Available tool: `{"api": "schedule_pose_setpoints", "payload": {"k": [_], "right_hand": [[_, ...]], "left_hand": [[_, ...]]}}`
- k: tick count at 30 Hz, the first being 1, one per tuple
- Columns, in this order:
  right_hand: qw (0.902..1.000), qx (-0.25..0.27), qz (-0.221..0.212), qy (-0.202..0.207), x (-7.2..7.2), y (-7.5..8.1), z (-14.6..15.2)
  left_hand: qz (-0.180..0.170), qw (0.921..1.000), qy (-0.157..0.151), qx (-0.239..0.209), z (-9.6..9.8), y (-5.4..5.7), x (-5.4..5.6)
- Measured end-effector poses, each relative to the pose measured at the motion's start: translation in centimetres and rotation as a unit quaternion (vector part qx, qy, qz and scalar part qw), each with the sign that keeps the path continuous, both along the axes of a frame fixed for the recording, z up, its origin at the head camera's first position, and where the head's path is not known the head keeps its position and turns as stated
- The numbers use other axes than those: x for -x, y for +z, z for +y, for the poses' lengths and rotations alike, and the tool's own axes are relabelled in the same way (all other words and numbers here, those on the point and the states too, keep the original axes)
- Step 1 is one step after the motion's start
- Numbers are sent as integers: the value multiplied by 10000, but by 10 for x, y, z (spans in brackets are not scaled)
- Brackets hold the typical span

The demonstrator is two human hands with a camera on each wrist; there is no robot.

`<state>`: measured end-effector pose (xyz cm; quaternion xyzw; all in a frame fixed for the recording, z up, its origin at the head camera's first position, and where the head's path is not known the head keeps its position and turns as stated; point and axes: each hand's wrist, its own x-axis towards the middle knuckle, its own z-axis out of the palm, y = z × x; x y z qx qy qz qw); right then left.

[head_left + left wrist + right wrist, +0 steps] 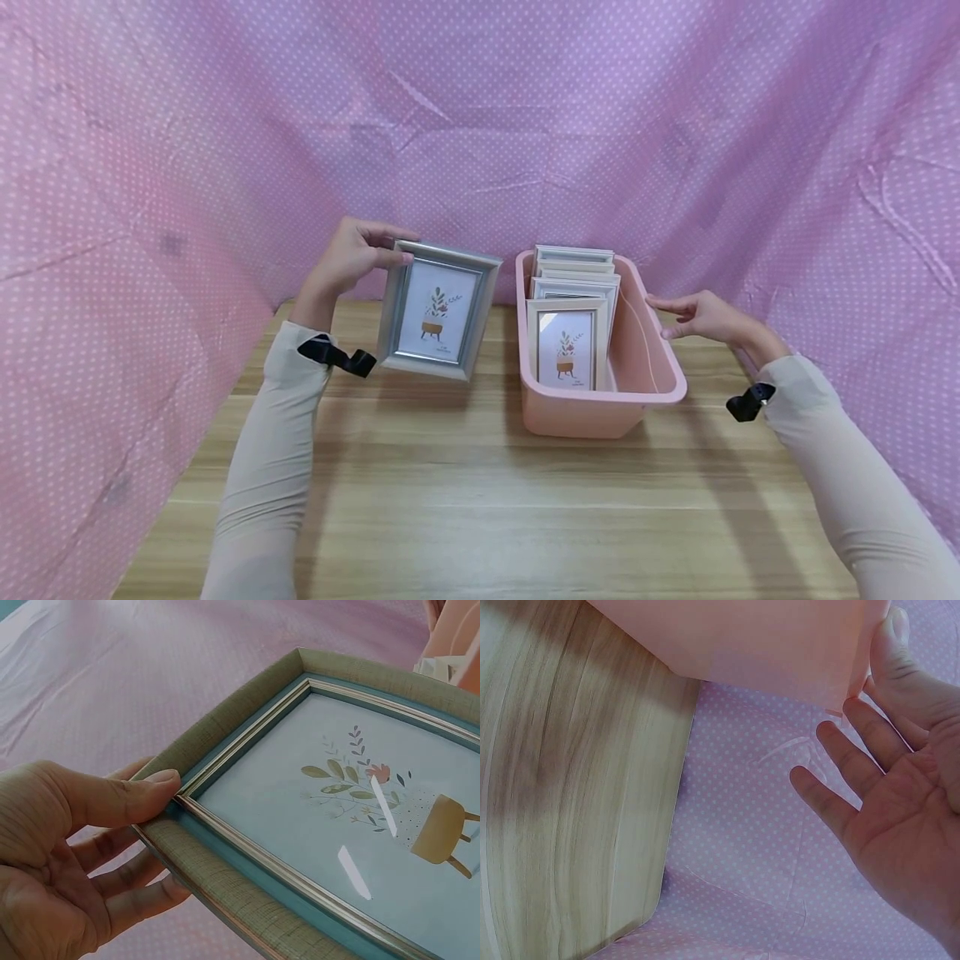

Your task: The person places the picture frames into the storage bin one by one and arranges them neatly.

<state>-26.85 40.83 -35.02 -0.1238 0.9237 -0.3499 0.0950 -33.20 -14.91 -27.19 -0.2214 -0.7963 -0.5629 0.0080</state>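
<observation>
My left hand (358, 254) grips a silver-grey picture frame (438, 310) by its upper left corner, with the thumb on the front and the fingers behind. Held above the table left of the bin, the frame shows a print of a plant in an orange pot. In the left wrist view the thumb (150, 796) presses the frame border (247, 889). My right hand (705, 318) is at the right rim of a pink plastic bin (581, 417). The right wrist view shows thumb and forefinger pinching the bin's rim (870, 652), the other fingers spread below.
Several picture frames stand in a row along the bin's left side; the front one (567, 346) has a cream border and a similar print. The bin sits on a wooden table (465, 517). Pink dotted cloth (480, 167) hangs behind and at both sides.
</observation>
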Motion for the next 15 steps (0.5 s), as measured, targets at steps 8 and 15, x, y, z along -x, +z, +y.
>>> {"api": "schedule_pose_setpoints", "payload": {"k": [8,15], "right_hand": [[10000,-44,18,37,2,-2,2],[9998,-147,108,26,2,-1,0]], "left_hand": [[377,9991,-70,-191,12,15,-6],[699,9970,17,-347,27,31,-14]]}}
